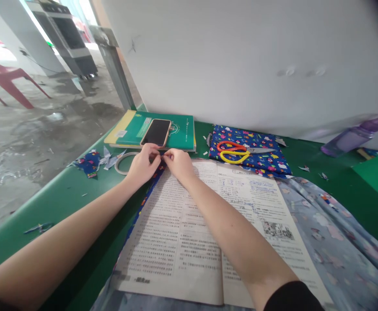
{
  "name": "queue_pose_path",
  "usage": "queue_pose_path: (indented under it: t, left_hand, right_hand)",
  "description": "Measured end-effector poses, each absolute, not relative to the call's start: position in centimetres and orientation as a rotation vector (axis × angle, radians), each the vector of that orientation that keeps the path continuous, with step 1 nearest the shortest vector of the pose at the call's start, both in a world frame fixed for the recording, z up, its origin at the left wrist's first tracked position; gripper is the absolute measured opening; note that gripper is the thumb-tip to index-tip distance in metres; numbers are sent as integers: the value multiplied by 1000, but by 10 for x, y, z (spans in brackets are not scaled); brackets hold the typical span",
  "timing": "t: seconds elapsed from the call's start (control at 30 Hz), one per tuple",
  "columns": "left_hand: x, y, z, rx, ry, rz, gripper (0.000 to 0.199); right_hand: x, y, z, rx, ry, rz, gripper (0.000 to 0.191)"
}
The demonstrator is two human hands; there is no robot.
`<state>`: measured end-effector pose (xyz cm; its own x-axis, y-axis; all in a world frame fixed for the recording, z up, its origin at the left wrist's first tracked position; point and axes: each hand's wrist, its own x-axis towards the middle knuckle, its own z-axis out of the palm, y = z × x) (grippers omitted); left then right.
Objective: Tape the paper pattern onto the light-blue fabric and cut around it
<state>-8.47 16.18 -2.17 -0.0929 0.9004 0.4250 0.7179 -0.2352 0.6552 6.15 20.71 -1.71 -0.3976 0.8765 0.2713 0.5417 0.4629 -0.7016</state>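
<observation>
An open printed book [197,233] lies on a wrapping sheet [329,233], whose pale back shows on the right. Along the book's left side, the sheet's blue patterned face shows as a narrow strip. At the book's far left corner, my left hand [143,164] is closed in a pinch on the edge of the sheet. Close beside it, my right hand [180,163] pinches the same edge, with its forearm crossing over the pages. Exactly what lies between the fingertips is partly hidden.
Behind my hands, a phone [156,133] rests on green books [184,125]. Scissors [234,153] lie on a blue patterned piece [260,160]. A tape roll [121,163], scraps [88,163] and a pen-like item [39,227] are left. A purple bottle [354,138] leans right against the white wall [240,56].
</observation>
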Motion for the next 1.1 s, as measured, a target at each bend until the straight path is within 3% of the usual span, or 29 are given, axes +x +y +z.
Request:
queue_pose_path:
  t: [0.23, 1.1]
  left_hand:
    - [-86, 163, -24, 1932, 1787, 1214, 34]
    - [-84, 161, -16, 1967, 1954, 1054, 19]
  right_hand:
    - [61, 210, -21, -1161, -2103, 646, 19]
    - [63, 207, -13, -1221, -2169, 648, 20]
